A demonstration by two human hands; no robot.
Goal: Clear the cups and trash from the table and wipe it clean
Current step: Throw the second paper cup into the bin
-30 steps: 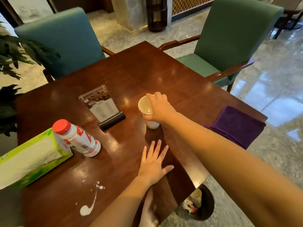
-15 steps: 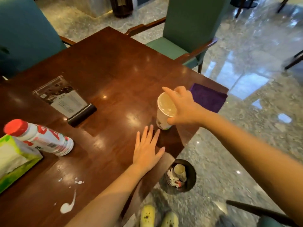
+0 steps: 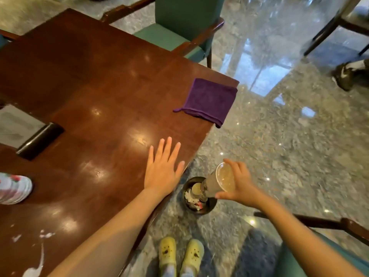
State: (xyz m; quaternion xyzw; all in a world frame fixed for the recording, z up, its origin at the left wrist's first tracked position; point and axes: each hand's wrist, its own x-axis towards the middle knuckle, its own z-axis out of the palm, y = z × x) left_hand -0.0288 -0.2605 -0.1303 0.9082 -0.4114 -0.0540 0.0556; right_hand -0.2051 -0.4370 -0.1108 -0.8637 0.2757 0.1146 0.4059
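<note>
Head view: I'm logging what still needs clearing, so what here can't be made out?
- Bottle: cut by the left edge and blurred; label unreadable.
- Bin contents: partly hidden by the cup in the right hand; small, trash unidentifiable.
- Menu stand: card cut off at the left edge, print blurred.
- White spill: runs off the bottom edge; its extent is unknown.

My forearms are bare; no sleeve, watch or ring is visible on my left hand [image 3: 162, 170] or right hand [image 3: 239, 186]. At 6 o'clock, I wear yellow perforated clogs [image 3: 180, 254] over pale blue socks.
</note>
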